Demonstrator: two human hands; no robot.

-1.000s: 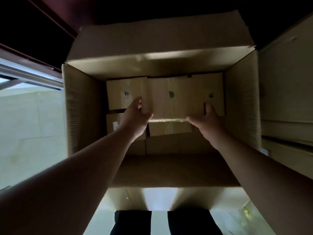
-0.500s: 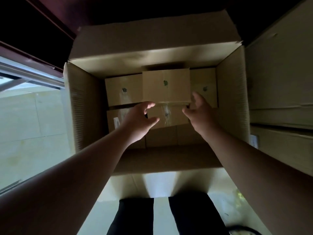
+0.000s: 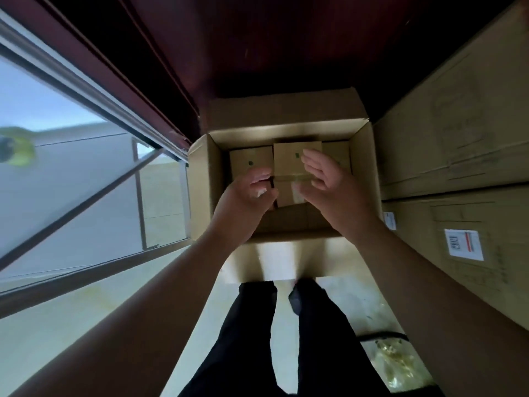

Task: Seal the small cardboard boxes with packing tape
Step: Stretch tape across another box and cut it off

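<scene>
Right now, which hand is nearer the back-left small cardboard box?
Left. The left hand is before the back-left small brown cardboard box; the right hand is past the raised middle box.

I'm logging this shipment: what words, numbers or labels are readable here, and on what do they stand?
Nothing reads clearly.
White barcode label on the lower side carton: print too small.
Faint printing on the upper side carton: too blurred.
Dark mark on a small box: a dot, no letters.

Dim interior, daylight from left window, motion blur, seemingly warped edges
</scene>
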